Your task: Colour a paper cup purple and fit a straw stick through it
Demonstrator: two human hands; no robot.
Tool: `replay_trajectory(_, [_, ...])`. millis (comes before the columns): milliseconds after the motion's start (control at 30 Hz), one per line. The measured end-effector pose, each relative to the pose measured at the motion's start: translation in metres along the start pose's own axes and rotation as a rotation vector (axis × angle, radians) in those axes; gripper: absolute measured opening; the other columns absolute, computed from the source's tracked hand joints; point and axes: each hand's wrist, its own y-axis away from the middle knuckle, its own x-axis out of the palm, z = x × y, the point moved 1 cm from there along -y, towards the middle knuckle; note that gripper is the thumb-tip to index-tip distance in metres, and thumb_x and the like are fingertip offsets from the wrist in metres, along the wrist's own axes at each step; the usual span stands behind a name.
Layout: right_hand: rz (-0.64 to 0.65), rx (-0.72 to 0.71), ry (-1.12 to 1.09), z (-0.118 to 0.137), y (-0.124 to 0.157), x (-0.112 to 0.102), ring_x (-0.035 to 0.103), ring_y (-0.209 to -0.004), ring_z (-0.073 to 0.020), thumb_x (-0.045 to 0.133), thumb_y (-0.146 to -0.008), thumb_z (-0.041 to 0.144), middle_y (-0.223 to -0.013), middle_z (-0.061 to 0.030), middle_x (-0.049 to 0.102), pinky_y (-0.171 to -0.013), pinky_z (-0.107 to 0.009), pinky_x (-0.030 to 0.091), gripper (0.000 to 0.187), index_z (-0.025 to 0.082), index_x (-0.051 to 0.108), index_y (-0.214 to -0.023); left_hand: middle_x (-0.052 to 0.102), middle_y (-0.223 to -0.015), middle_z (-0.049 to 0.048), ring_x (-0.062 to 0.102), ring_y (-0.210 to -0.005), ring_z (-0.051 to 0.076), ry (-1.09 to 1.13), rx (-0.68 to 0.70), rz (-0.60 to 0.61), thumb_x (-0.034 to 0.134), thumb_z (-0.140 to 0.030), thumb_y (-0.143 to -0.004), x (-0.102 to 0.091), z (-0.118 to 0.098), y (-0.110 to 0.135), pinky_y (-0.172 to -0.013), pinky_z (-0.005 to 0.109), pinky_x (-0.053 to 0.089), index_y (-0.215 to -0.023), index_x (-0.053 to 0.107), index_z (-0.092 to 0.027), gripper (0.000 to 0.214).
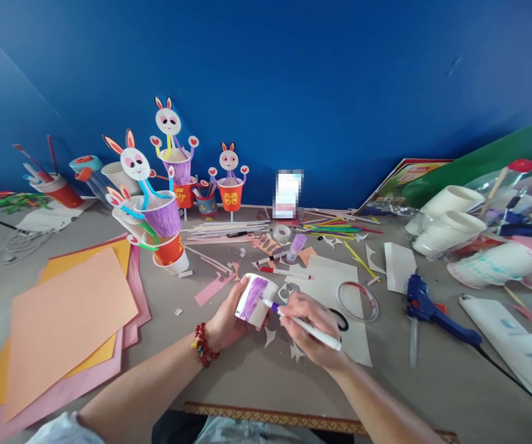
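My left hand (229,320) is closed around a white paper cup (255,298) held on its side, with a purple-coloured patch on its wall. A red bead bracelet (202,345) sits on that wrist. My right hand (310,327) grips a white marker with a purple tip (307,327), and the tip touches the cup's purple patch. Both hands hover low over the grey table (257,376), above white paper scraps.
Orange and pink paper sheets (62,320) lie at the left. Rabbit-decorated cups (164,216) stand behind. A tape ring (358,300), scissors, a blue glue gun (432,311), stacked white cups (451,216), straws and markers lie to the right and behind.
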Motion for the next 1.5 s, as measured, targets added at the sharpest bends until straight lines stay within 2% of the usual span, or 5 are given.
replay_trajectory(400, [0.115,-0.031,-0.040,0.006,-0.002,0.007,0.054,-0.057,-0.0149,0.058,-0.085,0.010,-0.064,0.0010,0.060,-0.055,-0.028,0.043,0.017,0.023,0.065,-0.093,0.068,-0.073,0.0091,0.062,-0.060,0.018,0.070,-0.007,-0.023,0.050,-0.066,-0.087,0.000,0.000,-0.001,-0.055,0.027,0.043,-0.091,0.066,-0.012,0.057])
replay_trajectory(933, [0.108,-0.027,-0.066,0.003,0.000,0.005,0.052,-0.060,-0.0144,0.059,-0.083,0.006,-0.065,0.0013,0.059,-0.057,-0.027,0.042,0.022,0.023,0.065,-0.097,0.067,-0.072,0.0085,0.063,-0.062,0.018,0.073,0.001,-0.026,0.049,-0.064,-0.089,-0.001,0.001,-0.001,-0.055,0.026,0.044,-0.092,0.066,-0.012,0.054])
replay_trajectory(1100, [-0.060,0.110,-0.017,-0.010,0.004,-0.005,0.053,-0.063,-0.0147,0.056,-0.089,0.007,-0.071,-0.0001,0.057,-0.059,-0.028,0.043,0.023,0.023,0.065,-0.103,0.067,-0.072,0.0099,0.062,-0.053,0.018,0.026,-0.073,0.037,0.045,-0.071,-0.086,0.001,-0.001,0.000,-0.048,0.026,0.040,-0.089,0.066,-0.011,0.064])
replay_trajectory(1300, [0.088,-0.023,-0.075,-0.005,0.004,0.002,0.053,-0.063,-0.0146,0.060,-0.084,0.004,-0.069,0.0013,0.056,-0.059,-0.028,0.042,0.027,0.024,0.065,-0.102,0.066,-0.069,0.0074,0.059,-0.050,0.016,0.060,-0.038,0.062,0.046,-0.070,-0.086,0.002,-0.002,0.000,-0.048,0.025,0.040,-0.093,0.066,-0.011,0.063])
replay_trajectory(1500, [-0.038,0.046,0.001,-0.003,0.002,0.000,0.052,-0.063,-0.0147,0.058,-0.086,0.004,-0.071,0.0006,0.055,-0.058,-0.027,0.042,0.027,0.023,0.065,-0.103,0.067,-0.071,0.0085,0.060,-0.051,0.017,0.065,-0.097,0.063,0.046,-0.073,-0.084,0.003,-0.002,0.000,-0.047,0.025,0.040,-0.093,0.067,-0.011,0.066])
